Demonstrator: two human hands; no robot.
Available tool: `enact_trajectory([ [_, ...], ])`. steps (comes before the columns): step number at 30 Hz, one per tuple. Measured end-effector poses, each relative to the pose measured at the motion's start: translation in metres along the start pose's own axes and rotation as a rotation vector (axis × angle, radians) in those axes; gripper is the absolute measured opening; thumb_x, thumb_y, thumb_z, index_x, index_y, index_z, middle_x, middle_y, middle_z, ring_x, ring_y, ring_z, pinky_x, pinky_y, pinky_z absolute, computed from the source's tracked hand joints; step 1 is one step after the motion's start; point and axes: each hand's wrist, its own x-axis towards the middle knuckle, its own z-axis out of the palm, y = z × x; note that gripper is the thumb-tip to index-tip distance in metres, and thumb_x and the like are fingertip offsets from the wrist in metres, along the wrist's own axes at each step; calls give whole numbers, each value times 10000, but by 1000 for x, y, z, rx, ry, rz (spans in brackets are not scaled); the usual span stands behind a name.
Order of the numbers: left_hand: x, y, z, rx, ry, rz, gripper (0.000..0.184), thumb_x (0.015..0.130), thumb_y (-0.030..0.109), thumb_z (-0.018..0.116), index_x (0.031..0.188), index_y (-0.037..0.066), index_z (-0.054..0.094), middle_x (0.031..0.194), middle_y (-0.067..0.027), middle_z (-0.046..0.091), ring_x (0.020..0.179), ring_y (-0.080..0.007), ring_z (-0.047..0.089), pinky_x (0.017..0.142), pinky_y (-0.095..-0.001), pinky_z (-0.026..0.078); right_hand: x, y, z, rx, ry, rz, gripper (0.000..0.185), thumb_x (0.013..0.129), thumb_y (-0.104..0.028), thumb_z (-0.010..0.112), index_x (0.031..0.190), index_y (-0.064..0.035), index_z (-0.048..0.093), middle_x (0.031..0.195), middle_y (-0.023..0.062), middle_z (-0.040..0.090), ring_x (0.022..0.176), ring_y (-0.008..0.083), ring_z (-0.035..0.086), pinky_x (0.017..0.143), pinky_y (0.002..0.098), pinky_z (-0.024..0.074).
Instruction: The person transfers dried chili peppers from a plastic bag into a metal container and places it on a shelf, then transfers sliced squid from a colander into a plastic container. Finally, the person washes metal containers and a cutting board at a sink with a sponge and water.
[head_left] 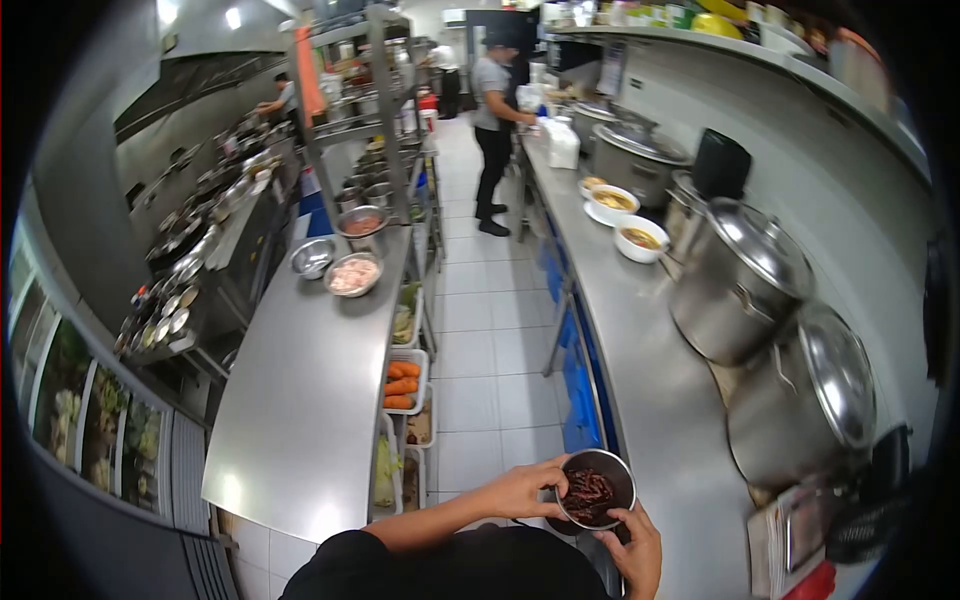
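Note:
Both hands hold a round steel container at the bottom of the view, near the edge of the right counter. Dark red dried pieces, like chillies, lie inside it. My left hand grips the container's left side, with its fingertips at the rim. On the lower right side, my right hand is closed around the wall, thumb near the rim. The container tilts so that its inside faces the camera. Its underside is hidden.
Large lidded pots line the right counter, with white soup bowls behind. On the left table stand bowls of raw meat. Carrots sit in a bin below. A person stands at the counter's far end; others are farther back.

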Motion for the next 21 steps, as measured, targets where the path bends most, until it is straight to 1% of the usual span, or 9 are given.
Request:
enact_trajectory([
  [1, -4, -14, -14, 83, 117, 140, 325, 797, 203, 797, 989, 98, 556, 1537, -136, 413, 1248, -334, 570, 1003, -366, 484, 22, -8, 10, 14, -21, -29, 408, 655, -85, 856, 1023, -56, 683, 1232, 190, 654, 1081, 341, 665, 883, 373, 531],
  [4, -12, -20, -56, -7, 225, 58, 314, 795, 173, 797, 964, 92, 546, 1545, -130, 404, 1291, -307, 547, 1024, -351, 486, 84, -20, 34, 9, -69, -150, 380, 637, -72, 860, 968, -41, 675, 1183, 175, 666, 1026, 328, 676, 836, 366, 536],
  [5, -9, -30, -69, -54, 212, 71, 369, 809, 170, 800, 1113, 110, 599, 1551, -132, 395, 1327, -309, 518, 1040, -357, 482, 102, -21, 39, -2, -83, -191, 370, 632, -67, 861, 949, -37, 671, 1160, 168, 671, 995, 319, 682, 809, 362, 541],
  [8, 13, -44, -105, -289, 315, -9, 553, 847, 162, 785, 1349, 132, 555, 1572, -138, 362, 1342, -324, 502, 1054, -374, 475, 154, -6, 45, 14, -192, -183, 211, 849, -112, 751, 1044, -45, 707, 882, 137, 682, 841, 248, 683, 778, 342, 534],
  [11, 46, -72, -140, -432, 503, -20, 688, 903, 363, 727, 1488, 129, 450, 1575, -151, 365, 1326, -325, 511, 1009, -395, 485, 214, -6, 38, 57, -165, -144, 178, 879, -178, 720, 960, -21, 700, 802, 125, 669, 762, 238, 688, 702, 379, 543],
  [14, 78, -128, -190, 18, 464, -260, 693, 918, 495, 660, 1454, 97, 480, 1494, -201, 468, 1319, -339, 522, 1020, -406, 478, 297, 26, 36, 48, -118, -203, 344, 618, -35, 853, 903, -28, 660, 1062, 135, 670, 856, 257, 677, 694, 327, 535],
  [15, 85, -155, -199, 114, 459, -327, 725, 909, 549, 635, 1454, 97, 480, 1437, -217, 518, 1299, -347, 538, 1027, -408, 471, 328, 34, 38, 39, -64, -274, 327, 612, -8, 838, 881, -26, 653, 990, 114, 646, 763, 197, 646, 611, 295, 508],
  [18, 83, -249, -209, 167, 474, -621, 757, 889, 611, 615, 1430, 92, 510, 1350, -231, 590, 1266, -368, 559, 1049, -419, 448, 423, 26, 34, 51, -28, -308, 324, 615, 11, 821, 882, -22, 641, 977, 109, 638, 738, 182, 645, 614, 294, 510],
  [21, 31, -397, -176, 48, 622, -849, 694, 870, 594, 642, 1331, 76, 608, 1313, -244, 607, 1239, -387, 573, 1035, -429, 452, 526, 7, 33, 50, -33, -355, 317, 652, -43, 833, 909, -29, 647, 1126, 143, 672, 767, 223, 672, 669, 324, 520],
])
